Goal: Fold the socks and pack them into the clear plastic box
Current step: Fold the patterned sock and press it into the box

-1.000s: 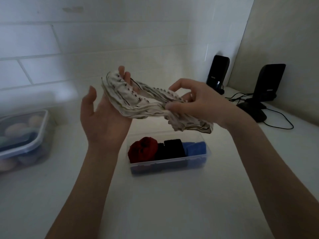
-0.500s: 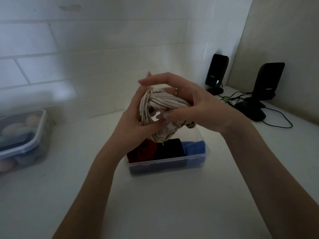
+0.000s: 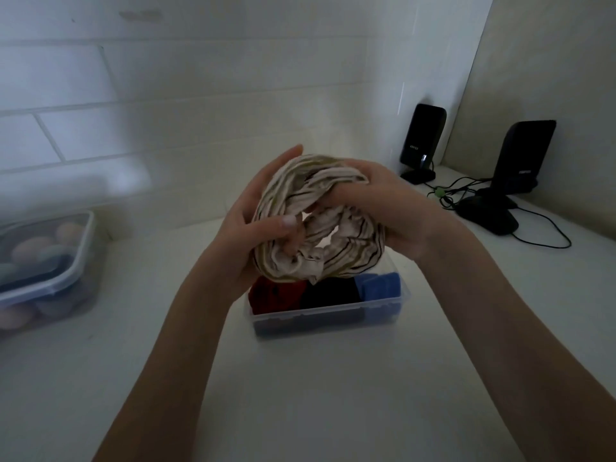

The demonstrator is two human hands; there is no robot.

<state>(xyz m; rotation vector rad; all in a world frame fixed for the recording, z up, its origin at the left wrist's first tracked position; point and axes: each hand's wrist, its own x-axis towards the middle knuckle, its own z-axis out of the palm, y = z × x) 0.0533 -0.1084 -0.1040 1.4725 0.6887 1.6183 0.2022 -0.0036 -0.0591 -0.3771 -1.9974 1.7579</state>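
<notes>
A cream sock with thin dark stripes (image 3: 350, 251) is bunched into a ring held in the air just above the clear plastic box (image 3: 326, 316). My left hand (image 3: 253, 231) cups its left side, thumb and a finger tucked into the opening. My right hand (image 3: 390, 208) grips the upper right edge, fingers pushed inside the fabric. In the box lie a red sock bundle (image 3: 273, 295), a black one (image 3: 330, 291) and a blue one (image 3: 380, 285), side by side. The box's back wall is hidden behind the striped sock.
A lidded plastic container (image 3: 46, 265) with pale rounded items stands at the left on the white counter. Two black speakers (image 3: 421, 141) (image 3: 523, 158) with trailing cables (image 3: 466, 191) sit in the back right corner. White tiled wall lies behind.
The striped sock went from a stretched-out length between both hands to a gathered ring. Both hands closed in together and lowered a little toward the box.
</notes>
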